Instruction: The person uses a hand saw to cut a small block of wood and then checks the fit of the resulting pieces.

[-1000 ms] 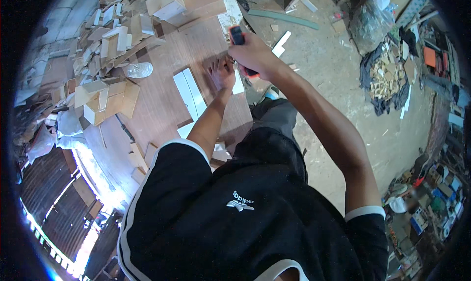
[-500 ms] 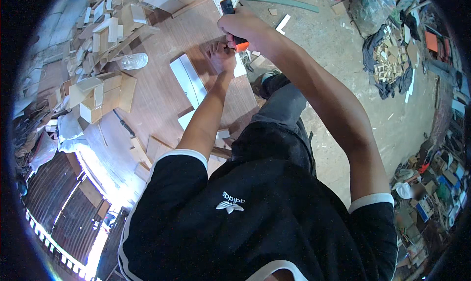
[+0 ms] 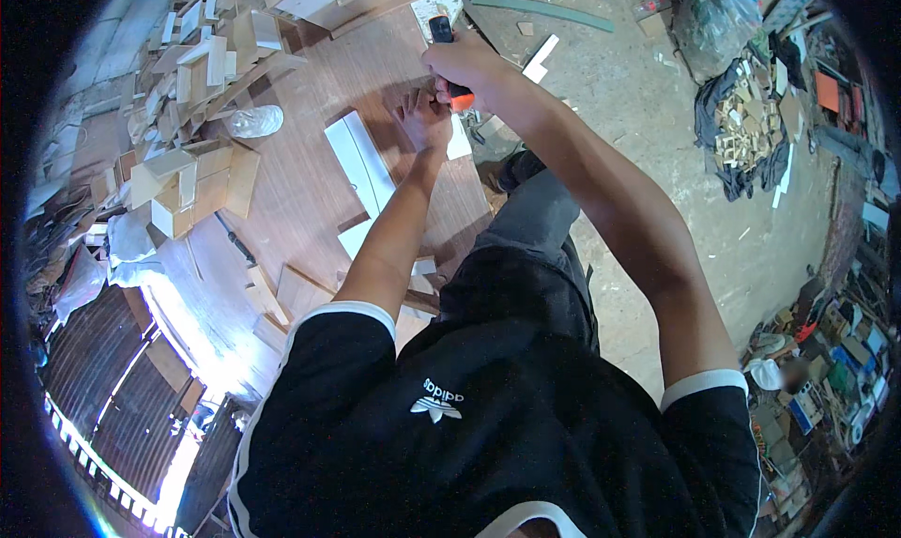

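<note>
At the tabletop (image 3: 319, 87), the right hand (image 3: 462, 66) grips a tool (image 3: 460, 99) (orange-and-black).

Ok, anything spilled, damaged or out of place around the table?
No spill shows. Loose white strips lie on the floor right of the table, apart from the wood scraps heaped on the dark cloth, so they look stray. Fine damage I can't tell.

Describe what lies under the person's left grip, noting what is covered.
Brown tabletop shows beside the left grip, and a white piece shows to its right. The spot directly beneath is covered, so whether the white piece continues there cannot be seen.
</note>
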Tool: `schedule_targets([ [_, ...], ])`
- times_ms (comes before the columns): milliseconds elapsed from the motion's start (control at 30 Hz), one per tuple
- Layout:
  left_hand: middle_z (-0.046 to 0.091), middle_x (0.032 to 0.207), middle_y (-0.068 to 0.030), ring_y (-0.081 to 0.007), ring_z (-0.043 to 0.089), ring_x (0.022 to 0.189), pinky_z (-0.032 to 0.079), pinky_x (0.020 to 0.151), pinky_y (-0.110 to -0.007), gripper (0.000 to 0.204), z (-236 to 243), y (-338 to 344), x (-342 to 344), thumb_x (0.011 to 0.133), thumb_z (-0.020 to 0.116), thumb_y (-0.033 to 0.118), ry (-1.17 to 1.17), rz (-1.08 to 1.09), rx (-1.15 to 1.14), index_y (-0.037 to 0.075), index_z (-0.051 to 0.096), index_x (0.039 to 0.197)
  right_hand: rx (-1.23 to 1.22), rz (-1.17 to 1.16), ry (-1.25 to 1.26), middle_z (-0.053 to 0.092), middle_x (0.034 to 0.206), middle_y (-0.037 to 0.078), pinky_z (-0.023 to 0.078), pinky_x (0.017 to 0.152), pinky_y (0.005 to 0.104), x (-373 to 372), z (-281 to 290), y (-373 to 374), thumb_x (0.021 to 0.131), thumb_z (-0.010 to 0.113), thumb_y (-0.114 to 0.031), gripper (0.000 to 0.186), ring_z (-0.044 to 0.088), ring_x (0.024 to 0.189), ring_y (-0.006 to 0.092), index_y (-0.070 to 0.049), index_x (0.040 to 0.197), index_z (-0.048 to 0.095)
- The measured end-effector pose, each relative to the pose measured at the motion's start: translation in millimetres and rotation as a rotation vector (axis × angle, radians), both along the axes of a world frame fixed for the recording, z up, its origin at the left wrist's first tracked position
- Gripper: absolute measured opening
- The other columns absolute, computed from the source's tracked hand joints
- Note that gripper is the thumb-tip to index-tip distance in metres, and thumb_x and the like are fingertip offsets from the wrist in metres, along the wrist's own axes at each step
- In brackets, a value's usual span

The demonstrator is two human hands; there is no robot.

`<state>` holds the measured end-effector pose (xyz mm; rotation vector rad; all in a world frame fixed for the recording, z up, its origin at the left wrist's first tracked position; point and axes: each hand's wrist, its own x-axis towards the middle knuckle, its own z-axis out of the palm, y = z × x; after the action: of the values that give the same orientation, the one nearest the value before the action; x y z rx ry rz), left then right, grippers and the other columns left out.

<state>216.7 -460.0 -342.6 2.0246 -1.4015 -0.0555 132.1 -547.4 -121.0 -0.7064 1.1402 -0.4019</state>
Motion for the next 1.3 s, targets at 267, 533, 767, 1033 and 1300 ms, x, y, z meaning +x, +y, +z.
schedule_targets([
  [267,0.056,0.078,-0.0066,-0.0267,0.053,0.081,0.036,0.074,-0.043,0.017,9.1,0.8,-5.3,0.074,0.062,0.026,-0.013,0.016,-0.058,0.011,0.055,0.078,-0.048,0.016,0.056,0.044,0.055,0.005,0.037,0.037,0.0307,6.0,-22.0,-2.7,0.074,0.055,-0.003,0.010,0.046,0.042,0.0150,-0.002,0.074,0.045],
  [533,0.056,0.079,-0.0083,-0.0291,0.053,0.081,0.036,0.075,-0.044,0.021,21.2,2.4,-5.6,0.082,0.057,0.030,-0.095,0.003,-0.042,0.010,0.055,0.075,-0.003,0.008,0.105,0.045,0.055,0.006,0.038,0.037,0.0311,6.6,-22.7,1.1,0.074,0.053,-0.001,0.007,0.047,0.042,0.0153,-0.001,0.074,0.046],
  [767,0.055,0.078,-0.0069,-0.0281,0.053,0.080,0.037,0.074,-0.044,0.019,4.7,2.4,0.2,0.082,0.058,0.028,0.155,0.027,0.081,0.010,0.055,0.075,0.018,0.010,0.032,0.046,0.056,0.006,0.039,0.037,0.0317,5.7,-30.1,-2.8,0.074,0.053,-0.001,0.008,0.046,0.041,0.0156,-0.002,0.076,0.046],
  [1033,0.055,0.078,-0.0062,-0.0268,0.053,0.082,0.036,0.073,-0.043,0.012,21.6,1.5,-6.2,0.075,0.059,0.021,-0.033,-0.014,-0.056,0.010,0.055,0.078,-0.018,0.021,0.111,0.046,0.056,0.006,0.039,0.038,0.0317,9.0,-31.6,-3.3,0.074,0.054,-0.002,0.009,0.045,0.041,0.0156,-0.003,0.075,0.046],
  [1300,0.056,0.083,-0.0073,-0.0278,0.053,0.085,0.037,0.075,-0.043,0.017,23.2,-0.7,-7.6,0.075,0.059,0.026,0.052,-0.004,-0.070,0.010,0.055,0.081,-0.040,-0.038,-0.014,0.046,0.056,0.006,0.036,0.035,0.0320,9.1,-38.5,-0.9,0.073,0.054,-0.002,0.009,0.045,0.042,0.0159,-0.003,0.073,0.045],
])
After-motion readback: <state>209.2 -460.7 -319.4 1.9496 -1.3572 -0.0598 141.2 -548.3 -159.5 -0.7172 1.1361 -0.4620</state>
